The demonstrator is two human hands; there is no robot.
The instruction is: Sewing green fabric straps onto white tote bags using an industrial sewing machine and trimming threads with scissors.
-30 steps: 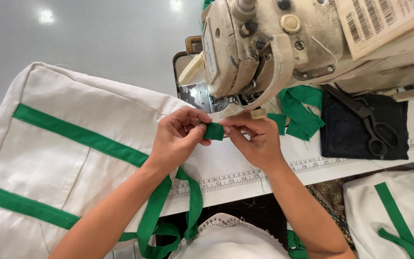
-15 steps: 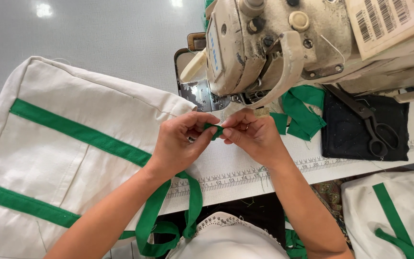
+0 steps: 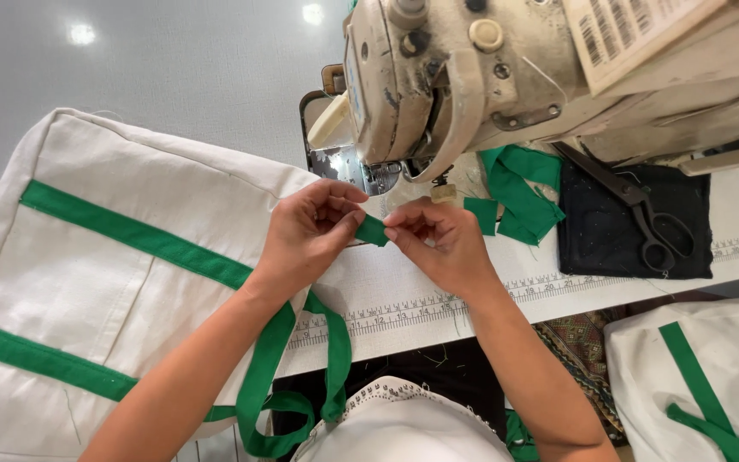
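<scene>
My white bag (image 3: 130, 257) is coarse matt canvas with smooth green webbing (image 3: 138, 235); at two o'clock, the sewing machine (image 3: 472, 77) is worn, grimy painted metal, scissors (image 3: 643, 214) dull steel.

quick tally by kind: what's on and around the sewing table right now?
White bags with green stripes: 2, one at left, one at lower right
Sewing machine: 1
Scissors: 1
Black cloth pad: 1
Pile of green strap pieces: 1
Green strap end pinched between left hand and right hand: 1
Total: 7
</scene>
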